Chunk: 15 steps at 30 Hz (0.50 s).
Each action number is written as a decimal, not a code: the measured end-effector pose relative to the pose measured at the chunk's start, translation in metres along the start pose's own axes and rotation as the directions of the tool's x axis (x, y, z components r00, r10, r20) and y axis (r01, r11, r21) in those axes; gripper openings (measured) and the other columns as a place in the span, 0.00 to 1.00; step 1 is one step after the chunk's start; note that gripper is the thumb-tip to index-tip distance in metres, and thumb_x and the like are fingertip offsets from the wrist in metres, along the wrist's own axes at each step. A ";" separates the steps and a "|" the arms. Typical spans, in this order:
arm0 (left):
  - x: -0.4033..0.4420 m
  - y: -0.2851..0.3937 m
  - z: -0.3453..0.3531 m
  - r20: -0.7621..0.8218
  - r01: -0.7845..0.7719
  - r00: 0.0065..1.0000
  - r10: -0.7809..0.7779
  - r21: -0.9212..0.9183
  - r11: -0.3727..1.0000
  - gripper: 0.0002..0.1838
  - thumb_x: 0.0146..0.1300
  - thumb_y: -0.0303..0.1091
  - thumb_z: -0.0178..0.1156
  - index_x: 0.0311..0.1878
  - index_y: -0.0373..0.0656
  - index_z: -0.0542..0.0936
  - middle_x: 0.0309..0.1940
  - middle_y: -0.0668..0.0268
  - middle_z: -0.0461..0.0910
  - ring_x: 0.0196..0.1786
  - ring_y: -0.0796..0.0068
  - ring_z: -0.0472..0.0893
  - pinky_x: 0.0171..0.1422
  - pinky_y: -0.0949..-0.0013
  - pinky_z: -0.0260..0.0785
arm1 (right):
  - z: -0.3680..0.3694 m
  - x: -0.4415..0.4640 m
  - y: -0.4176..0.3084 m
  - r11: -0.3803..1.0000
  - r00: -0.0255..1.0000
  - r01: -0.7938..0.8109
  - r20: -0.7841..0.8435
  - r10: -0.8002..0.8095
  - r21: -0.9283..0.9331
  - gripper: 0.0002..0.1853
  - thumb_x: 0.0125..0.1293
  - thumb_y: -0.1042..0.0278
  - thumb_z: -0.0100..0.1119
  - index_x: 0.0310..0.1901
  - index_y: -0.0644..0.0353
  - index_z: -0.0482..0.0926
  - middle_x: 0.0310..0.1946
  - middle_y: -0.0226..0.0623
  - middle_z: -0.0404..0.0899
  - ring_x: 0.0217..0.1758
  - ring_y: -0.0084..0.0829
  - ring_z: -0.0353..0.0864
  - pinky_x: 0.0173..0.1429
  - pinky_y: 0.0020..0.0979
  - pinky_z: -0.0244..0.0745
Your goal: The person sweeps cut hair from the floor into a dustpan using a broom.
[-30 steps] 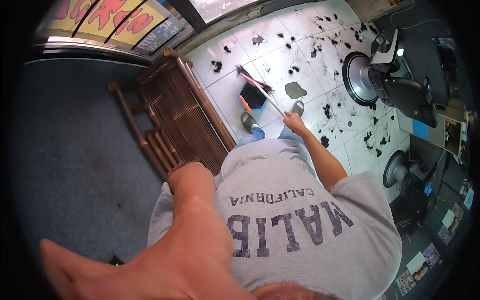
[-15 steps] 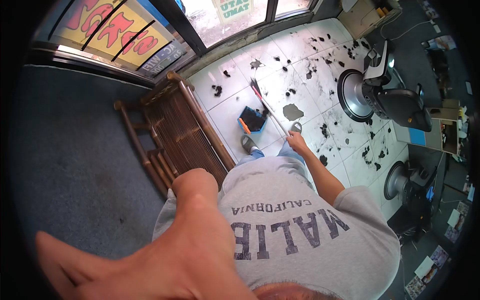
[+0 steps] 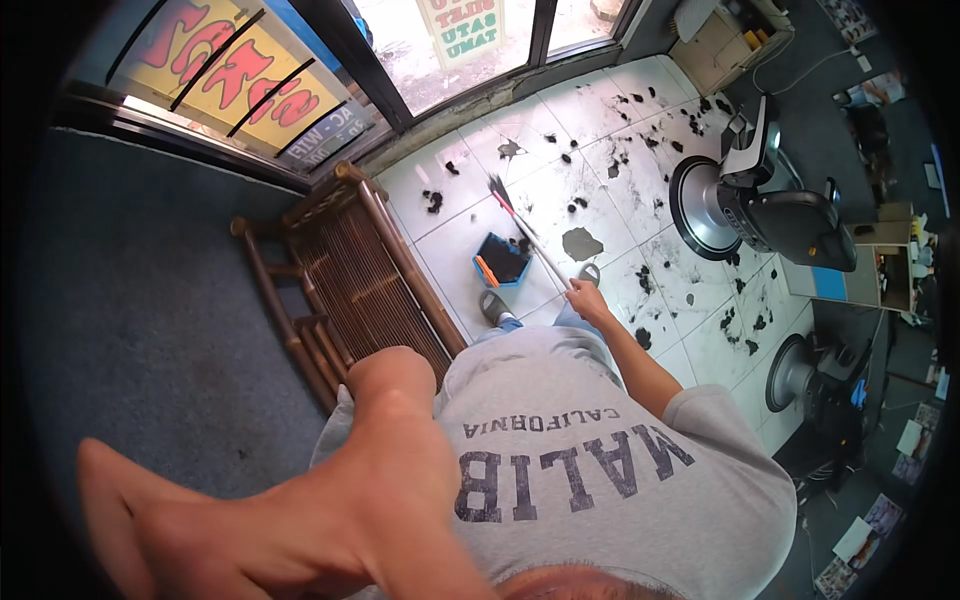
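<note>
My right hand (image 3: 586, 298) is closed around the white handle of a broom (image 3: 545, 252). The handle turns red near the dark bristles, which touch the tiles farther ahead. Left of the broom, a blue dustpan (image 3: 478, 262) with an orange part stands on the floor, holding a heap of dark hair (image 3: 508, 260). More dark hair clumps (image 3: 433, 201) lie scattered over the white tiles. My left hand (image 3: 270, 530) looms large at the lower left, close to the camera; its fingers mostly fall outside the view, and whatever they touch is hidden.
On the left, a bamboo bench (image 3: 370, 270) stands beside my legs. Two barber chairs (image 3: 800, 225) with round metal bases are at the right, near a cabinet (image 3: 890, 265). Glass doors (image 3: 450, 50) and a window form the far side. A grey patch (image 3: 581, 244) marks the tiles.
The broom's bristles have shifted slightly left across the tiles, away from my feet. The view has tilted a little; my left hand stays near the camera.
</note>
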State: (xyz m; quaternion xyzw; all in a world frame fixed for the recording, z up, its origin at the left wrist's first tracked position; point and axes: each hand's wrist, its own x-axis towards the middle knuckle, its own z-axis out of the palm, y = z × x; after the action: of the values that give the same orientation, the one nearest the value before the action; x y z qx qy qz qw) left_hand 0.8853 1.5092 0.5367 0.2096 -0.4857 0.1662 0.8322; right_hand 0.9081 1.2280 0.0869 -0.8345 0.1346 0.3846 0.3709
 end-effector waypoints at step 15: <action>-0.291 -0.039 -0.206 -0.998 0.983 -0.042 -0.050 -0.050 0.179 0.12 0.75 0.45 0.47 0.46 0.48 0.71 0.31 0.74 0.67 0.33 0.85 0.69 0.42 0.75 0.70 | -0.016 0.010 0.031 0.999 0.995 -0.041 0.094 0.038 0.026 0.27 0.62 0.65 0.56 0.64 0.61 0.74 0.19 0.37 0.76 0.15 0.28 0.71 0.20 0.33 0.65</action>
State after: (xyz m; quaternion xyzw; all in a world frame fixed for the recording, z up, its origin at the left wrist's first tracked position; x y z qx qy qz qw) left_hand 0.9185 1.5597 0.1830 0.6119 0.3593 0.0170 0.7044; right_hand 0.9076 1.1962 0.0703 -0.8075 0.1389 0.4285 0.3810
